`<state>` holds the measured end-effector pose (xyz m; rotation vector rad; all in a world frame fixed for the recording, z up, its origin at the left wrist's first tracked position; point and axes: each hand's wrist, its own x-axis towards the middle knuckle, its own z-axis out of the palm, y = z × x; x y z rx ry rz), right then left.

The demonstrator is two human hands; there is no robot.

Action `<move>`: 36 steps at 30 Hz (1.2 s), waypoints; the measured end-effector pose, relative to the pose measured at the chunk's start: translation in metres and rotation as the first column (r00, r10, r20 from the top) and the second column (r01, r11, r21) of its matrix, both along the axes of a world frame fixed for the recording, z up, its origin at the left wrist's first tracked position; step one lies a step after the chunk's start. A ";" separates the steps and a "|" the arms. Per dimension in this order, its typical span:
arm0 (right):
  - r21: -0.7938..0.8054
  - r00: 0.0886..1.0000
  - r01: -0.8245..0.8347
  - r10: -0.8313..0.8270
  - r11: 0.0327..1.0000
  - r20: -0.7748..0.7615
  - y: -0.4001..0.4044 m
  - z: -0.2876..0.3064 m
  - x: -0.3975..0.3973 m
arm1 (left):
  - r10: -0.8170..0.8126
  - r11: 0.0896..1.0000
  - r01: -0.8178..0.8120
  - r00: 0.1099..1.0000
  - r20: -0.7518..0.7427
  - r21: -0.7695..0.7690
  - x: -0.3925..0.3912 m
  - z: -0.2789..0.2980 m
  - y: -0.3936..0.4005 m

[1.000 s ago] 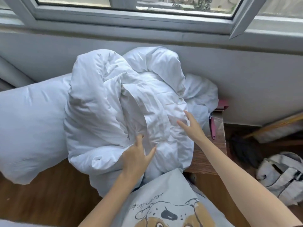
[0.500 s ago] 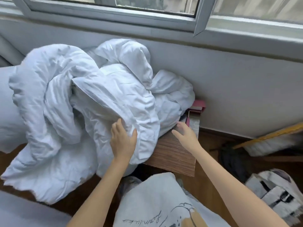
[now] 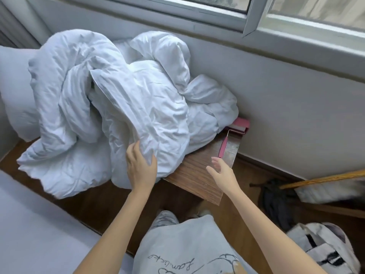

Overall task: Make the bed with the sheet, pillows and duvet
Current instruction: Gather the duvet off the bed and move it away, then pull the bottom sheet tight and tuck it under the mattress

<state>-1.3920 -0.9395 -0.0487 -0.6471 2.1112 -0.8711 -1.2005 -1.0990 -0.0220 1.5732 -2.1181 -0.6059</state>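
Duvet (image 3: 122, 107) lies heaped on the bench (image 3: 199, 175), ahead and to your left. Your left hand (image 3: 141, 165) pinches its near fold; your right hand (image 3: 222, 171) hovers spread, empty, beside it.

The duvet (image 3: 122, 107) is heaped on the surface (image 3: 197, 178) below the window (image 3: 296, 20), a pillow (image 3: 15, 91) to its left, a lint roller (image 3: 233, 135) to its right.
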 end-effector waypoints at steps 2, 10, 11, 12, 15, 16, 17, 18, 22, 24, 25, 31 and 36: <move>0.011 0.998 -0.060 0.060 0.998 -0.016 -0.006 0.003 0.011 | 0.008 0.999 -0.008 1.000 0.002 0.042 0.011 -0.004 0.007; 0.007 0.910 -0.385 0.382 0.923 -0.160 -0.066 0.017 0.091 | 0.229 0.963 -0.238 0.970 0.086 0.128 0.127 -0.016 0.008; 0.005 0.903 -0.403 0.398 0.915 -0.165 -0.077 0.018 0.106 | 0.258 0.954 -0.269 0.962 0.094 0.133 0.148 -0.017 0.006; 0.005 0.890 -0.428 0.422 0.904 -0.171 -0.088 0.020 0.123 | 0.284 0.944 -0.298 0.953 0.107 0.142 0.170 -0.019 0.004; 0.009 0.777 -0.599 0.584 0.801 -0.236 -0.115 0.020 0.178 | 0.371 0.908 -0.386 0.922 0.115 0.165 0.237 -0.021 0.003; 0.021 0.723 -0.657 0.637 0.754 -0.270 -0.124 0.020 0.197 | 0.406 0.890 -0.421 0.907 0.116 0.174 0.258 -0.022 0.003; 0.025 0.678 -0.700 0.675 0.714 -0.293 -0.134 0.019 0.216 | 0.443 0.868 -0.459 0.888 0.120 0.189 0.279 -0.022 0.003; 0.027 0.642 -0.733 0.705 0.679 -0.302 -0.143 0.019 0.235 | 0.479 0.845 -0.495 0.869 0.126 0.203 0.299 -0.023 0.005; 0.041 0.469 -0.860 0.820 0.508 -0.328 -0.171 0.018 0.308 | 0.619 0.732 -0.630 0.774 0.132 0.260 0.363 -0.029 0.020; 0.061 0.344 -0.920 0.870 0.388 -0.354 -0.182 0.019 0.337 | 0.687 0.662 -0.689 0.715 0.128 0.296 0.385 -0.032 0.034; 0.068 0.282 -0.942 0.883 0.329 -0.375 -0.188 0.020 0.350 | 0.711 0.636 -0.708 0.692 0.123 0.306 0.393 -0.035 0.040; 0.105 -0.009 -0.994 0.912 0.038 -0.409 -0.233 0.013 0.402 | 0.829 0.467 -0.806 0.542 0.136 0.365 0.414 -0.049 0.069; 0.137 -0.303 -0.953 0.879 -0.271 -0.367 -0.257 -0.007 0.457 | 0.927 0.235 -0.890 0.326 0.186 0.392 0.417 -0.058 0.093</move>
